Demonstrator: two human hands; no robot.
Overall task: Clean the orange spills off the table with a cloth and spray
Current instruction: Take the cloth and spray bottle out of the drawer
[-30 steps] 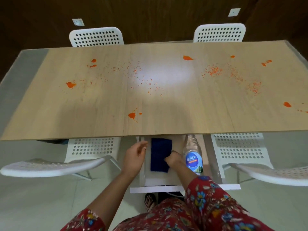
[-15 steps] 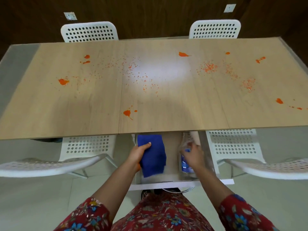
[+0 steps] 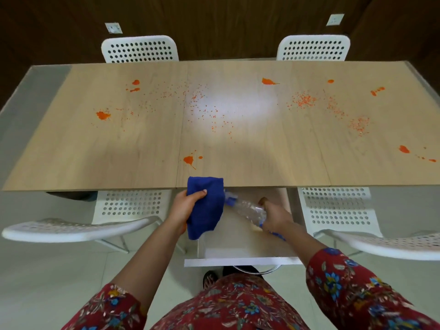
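Blue cloth (image 3: 206,207) held tight in left hand (image 3: 187,206), at near table (image 3: 238,167) edge. Right hand (image 3: 277,220) grips tilted spray bottle (image 3: 247,210) over small stand (image 3: 238,245). Picking-up step. Next: lift both, spray nearest orange spill (image 3: 188,159), wipe.

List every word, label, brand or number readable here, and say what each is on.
No text can be read in this picture.
Bottle: its blue label is blurred and mostly covered by the right hand gripping it; nothing legible.
Blue cloth, held in the left hand: no tag or print in view.
Wall plates: too small to show any marking.
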